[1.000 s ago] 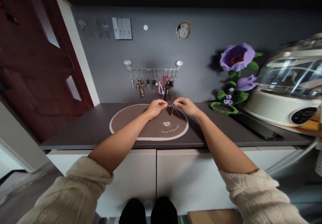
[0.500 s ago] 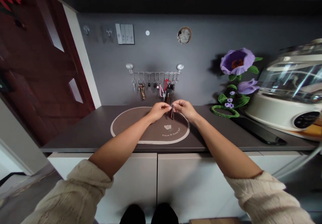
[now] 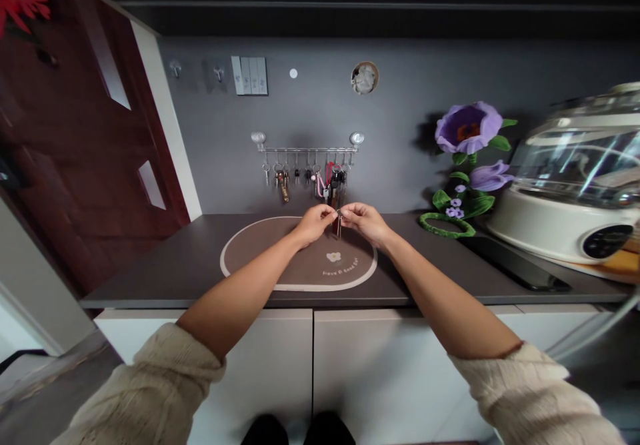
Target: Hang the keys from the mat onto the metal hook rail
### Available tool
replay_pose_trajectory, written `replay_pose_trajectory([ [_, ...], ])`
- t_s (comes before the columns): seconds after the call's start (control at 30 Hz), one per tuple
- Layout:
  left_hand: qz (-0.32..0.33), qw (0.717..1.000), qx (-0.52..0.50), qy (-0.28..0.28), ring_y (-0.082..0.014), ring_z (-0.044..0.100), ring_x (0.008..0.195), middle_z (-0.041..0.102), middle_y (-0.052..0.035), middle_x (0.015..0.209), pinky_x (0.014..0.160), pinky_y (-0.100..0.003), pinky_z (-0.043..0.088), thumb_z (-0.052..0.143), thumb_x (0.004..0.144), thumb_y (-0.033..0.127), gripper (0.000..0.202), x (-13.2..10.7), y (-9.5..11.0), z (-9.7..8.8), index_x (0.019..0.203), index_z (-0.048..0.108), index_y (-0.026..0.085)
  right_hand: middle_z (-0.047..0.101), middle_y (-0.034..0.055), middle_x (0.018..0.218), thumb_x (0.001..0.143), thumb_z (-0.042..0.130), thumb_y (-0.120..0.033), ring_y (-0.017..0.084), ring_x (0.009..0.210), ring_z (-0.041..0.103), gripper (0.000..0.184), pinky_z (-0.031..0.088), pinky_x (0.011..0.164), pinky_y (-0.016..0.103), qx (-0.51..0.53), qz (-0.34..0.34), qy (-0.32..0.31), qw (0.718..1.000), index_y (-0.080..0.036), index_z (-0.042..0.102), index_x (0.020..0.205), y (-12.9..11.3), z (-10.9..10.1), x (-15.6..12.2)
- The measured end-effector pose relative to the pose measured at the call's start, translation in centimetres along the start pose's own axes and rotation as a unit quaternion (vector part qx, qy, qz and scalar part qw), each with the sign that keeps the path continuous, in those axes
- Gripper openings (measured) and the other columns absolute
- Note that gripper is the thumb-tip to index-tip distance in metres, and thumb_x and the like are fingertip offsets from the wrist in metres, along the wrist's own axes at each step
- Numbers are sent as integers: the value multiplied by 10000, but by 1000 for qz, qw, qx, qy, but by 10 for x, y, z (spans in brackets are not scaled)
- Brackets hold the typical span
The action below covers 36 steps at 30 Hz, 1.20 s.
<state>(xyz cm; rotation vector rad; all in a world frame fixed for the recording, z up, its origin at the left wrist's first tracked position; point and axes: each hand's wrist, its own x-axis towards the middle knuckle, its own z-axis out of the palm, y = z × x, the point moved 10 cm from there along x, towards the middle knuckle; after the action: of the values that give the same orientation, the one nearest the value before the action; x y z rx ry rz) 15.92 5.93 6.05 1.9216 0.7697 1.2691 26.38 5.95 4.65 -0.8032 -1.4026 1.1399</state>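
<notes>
Both my hands are raised over the brown oval mat on the dark counter. My left hand and my right hand each pinch the top of a small bunch of keys on a ring, which hangs between the fingertips. Just behind the hands, on the grey wall, a metal hook rail carries several more keys and key fobs.
A dark red door stands at the left. Purple fabric flowers and a green ring sit at the right, then a white appliance with a clear lid and a black phone. White cabinet doors run below the counter.
My hands have come closer together and risen a little toward the hook rail; the keys now hang straight down between the fingertips instead of splayed.
</notes>
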Motion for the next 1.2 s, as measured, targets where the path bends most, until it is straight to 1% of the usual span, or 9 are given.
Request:
replay_pose_trajectory([
  [0.13,28,999,28,18,-106,482,669,556,-12,718,652,-229,380,494,729,317,185,3,0,-5,759,532,138,575,-5,695,580,698,-278,78,656,552,227,465,718,259,10,20,-6,1000,-151,568,716,4,2,-1],
  [0.27,48,996,61,32,-119,493,709,561,-15,742,682,-238,383,479,739,305,168,4,3,-8,756,536,148,571,-3,705,571,699,-321,82,662,551,267,461,679,248,7,29,-3,1000,-155,553,720,9,2,-2],
  [0.4,57,994,80,44,-124,496,713,569,-18,749,700,-248,386,474,741,296,161,1,10,-9,745,543,151,554,-10,697,549,700,-366,83,654,534,324,442,640,234,-13,14,5,1000,-157,520,719,7,3,-1],
  [0.57,49,995,64,54,-125,506,715,584,-29,756,716,-260,390,497,725,285,154,1,10,-11,745,554,143,504,-35,662,563,669,-407,66,623,488,340,421,665,236,-26,-37,10,999,-165,471,698,-2,4,1],
  [0.77,-4,993,28,114,-114,509,670,591,-36,742,677,-252,405,524,704,262,142,3,-10,-26,762,556,137,482,-39,669,588,631,-434,76,631,477,336,422,683,256,-39,-54,43,997,-181,438,697,-12,-5,6],
  [0.9,-30,992,13,123,-106,499,622,580,-27,694,626,-239,403,526,698,287,160,3,-23,-28,746,554,137,490,-35,674,646,597,-392,83,644,496,277,441,687,270,-35,-51,71,996,-187,422,710,-26,-16,15],
  [1.03,-33,992,15,121,-111,500,613,578,-25,677,601,-238,395,525,693,323,191,4,-30,-26,740,559,141,521,-19,658,744,504,-300,87,604,526,138,458,633,270,-33,-29,106,993,-193,418,734,-42,-30,32],
  [1.1,-30,992,19,118,-113,502,614,576,-26,675,599,-239,394,520,695,330,198,5,-31,-24,736,560,140,533,-9,649,764,471,-239,92,597,543,84,465,623,275,-23,-26,119,992,-189,416,725,-50,-37,42],
  [1.2,-40,992,20,116,-114,504,613,575,-31,683,601,-241,394,512,700,318,192,6,-34,-23,737,558,136,538,7,621,770,436,-176,95,582,551,78,475,607,271,-20,-29,131,991,-176,424,694,-61,-45,57],
])
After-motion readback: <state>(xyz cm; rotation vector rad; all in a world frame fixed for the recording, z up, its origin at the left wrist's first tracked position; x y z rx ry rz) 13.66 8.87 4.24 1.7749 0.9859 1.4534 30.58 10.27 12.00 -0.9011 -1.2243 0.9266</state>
